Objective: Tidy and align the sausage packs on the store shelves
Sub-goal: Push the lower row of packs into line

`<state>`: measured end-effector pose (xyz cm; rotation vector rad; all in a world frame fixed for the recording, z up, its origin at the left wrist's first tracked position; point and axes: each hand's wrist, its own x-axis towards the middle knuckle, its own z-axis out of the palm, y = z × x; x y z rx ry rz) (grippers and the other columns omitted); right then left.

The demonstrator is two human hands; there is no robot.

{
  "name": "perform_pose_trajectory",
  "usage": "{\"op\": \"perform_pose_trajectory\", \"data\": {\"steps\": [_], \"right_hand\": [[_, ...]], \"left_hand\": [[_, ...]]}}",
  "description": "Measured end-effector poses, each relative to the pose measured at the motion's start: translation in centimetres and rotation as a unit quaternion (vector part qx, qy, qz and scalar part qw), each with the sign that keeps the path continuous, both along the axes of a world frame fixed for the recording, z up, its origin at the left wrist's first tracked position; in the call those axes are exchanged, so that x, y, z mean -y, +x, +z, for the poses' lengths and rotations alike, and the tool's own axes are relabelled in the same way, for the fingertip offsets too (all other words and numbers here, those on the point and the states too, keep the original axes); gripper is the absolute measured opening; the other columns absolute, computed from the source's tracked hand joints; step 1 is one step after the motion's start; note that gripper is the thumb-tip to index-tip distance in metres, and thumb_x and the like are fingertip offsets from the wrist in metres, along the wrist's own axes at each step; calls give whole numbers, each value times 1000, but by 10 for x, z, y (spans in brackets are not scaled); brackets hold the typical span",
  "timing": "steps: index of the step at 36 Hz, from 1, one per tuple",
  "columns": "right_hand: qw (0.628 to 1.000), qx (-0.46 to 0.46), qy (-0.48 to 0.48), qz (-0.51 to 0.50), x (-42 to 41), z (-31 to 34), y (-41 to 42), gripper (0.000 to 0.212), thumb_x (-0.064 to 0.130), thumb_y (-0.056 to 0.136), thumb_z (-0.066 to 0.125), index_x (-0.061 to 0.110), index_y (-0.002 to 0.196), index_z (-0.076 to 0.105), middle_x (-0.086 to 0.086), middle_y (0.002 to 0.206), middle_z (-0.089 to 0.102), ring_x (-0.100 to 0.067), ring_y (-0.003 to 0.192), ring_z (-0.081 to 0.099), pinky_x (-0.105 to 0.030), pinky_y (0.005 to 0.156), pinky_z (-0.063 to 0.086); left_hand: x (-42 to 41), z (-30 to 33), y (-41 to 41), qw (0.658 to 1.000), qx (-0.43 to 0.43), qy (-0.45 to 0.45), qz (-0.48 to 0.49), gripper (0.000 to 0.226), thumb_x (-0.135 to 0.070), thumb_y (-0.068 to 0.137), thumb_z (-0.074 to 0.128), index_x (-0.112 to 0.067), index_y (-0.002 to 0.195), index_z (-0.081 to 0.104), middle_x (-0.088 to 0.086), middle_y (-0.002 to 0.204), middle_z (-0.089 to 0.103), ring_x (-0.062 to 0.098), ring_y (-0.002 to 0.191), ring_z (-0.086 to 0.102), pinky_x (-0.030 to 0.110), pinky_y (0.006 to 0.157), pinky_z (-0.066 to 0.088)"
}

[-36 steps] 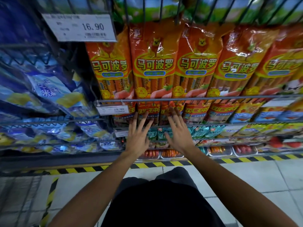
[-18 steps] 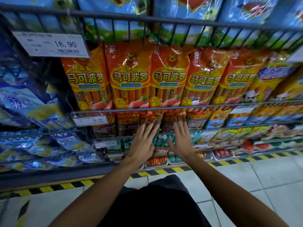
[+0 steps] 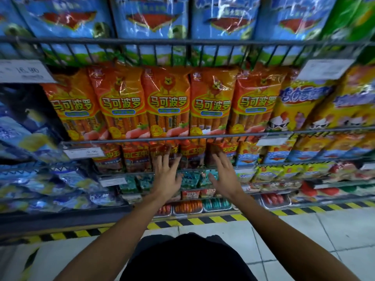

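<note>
I am reaching both hands toward the lower row of orange sausage packs standing behind the wire rail of the shelf. My left hand is lying flat with its fingers spread and straight, the tips touching the front of a pack and grasping nothing. My right hand is doing the same just beside it, fingers extended against the neighbouring pack, nothing clenched. Above the rail, five tall orange packs are standing upright side by side, each printed with 马可波罗 in yellow letters under a small cartoon animal. To their right, yellow packs with a cartoon figure are leaning slightly. Blue packs are filling the shelf above. A price tag at the upper left is reading 16.80, blurred; another tag on the rail is showing 9.90, its first digit unclear.
</note>
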<state>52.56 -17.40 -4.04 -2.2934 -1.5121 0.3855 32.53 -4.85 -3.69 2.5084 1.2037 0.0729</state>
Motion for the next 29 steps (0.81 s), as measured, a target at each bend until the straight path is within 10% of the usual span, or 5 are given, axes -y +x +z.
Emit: {"op": "perform_pose_trajectory", "data": {"steps": [18, 29], "right_hand": [[996, 29, 5, 87, 10, 18, 29, 68, 29, 105, 52, 12, 162, 19, -12, 167, 21, -36, 155, 14, -44, 127, 7], [995, 63, -7, 80, -5, 11, 30, 63, 29, 87, 71, 3, 141, 50, -15, 133, 54, -36, 124, 40, -55, 112, 41]], "left_hand": [[18, 23, 53, 995, -41, 3, -87, 68, -24, 105, 49, -22, 163, 14, 0, 171, 9, 32, 156, 3, 51, 127, 11], [3, 16, 51, 989, -72, 24, -129, 80, -27, 102, 51, -24, 164, 1, -5, 170, -18, 32, 156, -19, 50, 128, 8]]}}
